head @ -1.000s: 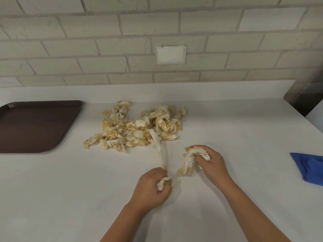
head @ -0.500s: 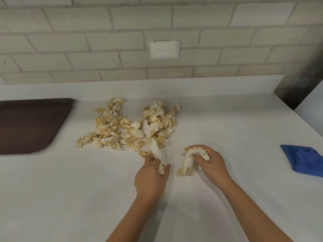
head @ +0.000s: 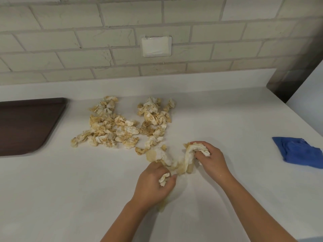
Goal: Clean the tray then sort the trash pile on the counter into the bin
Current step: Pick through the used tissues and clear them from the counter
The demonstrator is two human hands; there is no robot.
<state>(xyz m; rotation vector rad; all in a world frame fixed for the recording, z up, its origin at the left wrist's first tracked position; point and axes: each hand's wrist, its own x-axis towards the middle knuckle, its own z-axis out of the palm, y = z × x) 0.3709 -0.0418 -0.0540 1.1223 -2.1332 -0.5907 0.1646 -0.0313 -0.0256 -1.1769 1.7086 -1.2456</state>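
Note:
A pile of crumpled, yellow-stained paper scraps [head: 120, 126] lies on the white counter [head: 70, 189], in two loose clumps near the back wall. My left hand [head: 153, 184] grips a wad of these scraps [head: 163, 179] in its fist just in front of the pile, with another stained piece [head: 157, 154] sticking up beyond its knuckles. My right hand [head: 209, 159] holds a second bunch of crumpled scraps [head: 190, 158] a little to the right. The two bunches almost touch between the hands. A dark brown tray [head: 26, 124] sits at the far left, and no bin is in view.
A blue cloth [head: 300, 151] lies crumpled at the counter's right edge. A tiled wall with a white cover plate [head: 156, 46] backs the counter. The counter ends at a dark gap [head: 288, 84] at the back right.
My left hand reached forward into the pile's near edge and drew back with more scraps. My right hand stayed put with its bunch. The view shifted slightly right.

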